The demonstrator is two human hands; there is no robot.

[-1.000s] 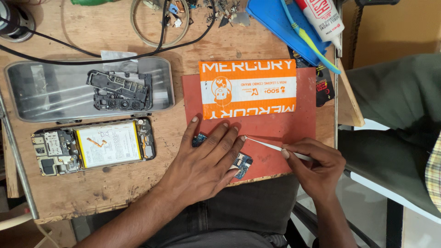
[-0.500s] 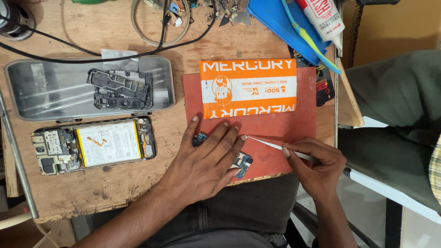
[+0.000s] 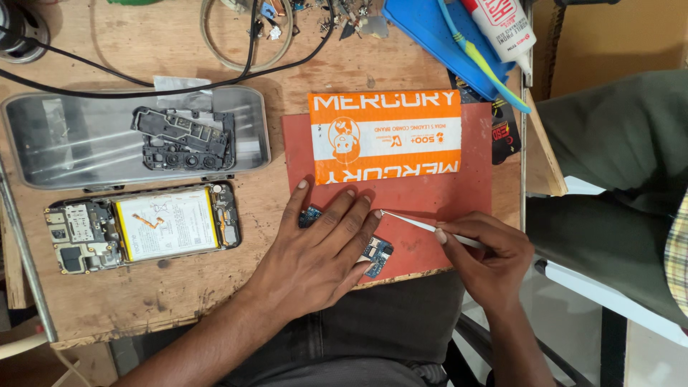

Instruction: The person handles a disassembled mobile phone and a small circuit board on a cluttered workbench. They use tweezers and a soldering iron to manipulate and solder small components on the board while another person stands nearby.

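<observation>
My left hand (image 3: 319, 251) lies flat, fingers spread, pressing a small blue circuit board (image 3: 376, 256) onto a red mat (image 3: 459, 193). Only the board's two ends show from under the palm and fingers. My right hand (image 3: 484, 254) pinches a thin metal pointed tool (image 3: 412, 222). The tool's tip reaches the fingertips of my left hand. An opened phone (image 3: 143, 228) with its battery exposed lies on the wooden table to the left.
A grey phone back cover (image 3: 50, 143) holds a black inner frame (image 3: 183, 137). An orange and white box (image 3: 387, 136) rests on the mat's far edge. Black cables, a blue tray (image 3: 430, 36), a toothbrush (image 3: 487, 61) and a white tube (image 3: 505, 29) lie at the back. A person's leg (image 3: 616, 150) is at right.
</observation>
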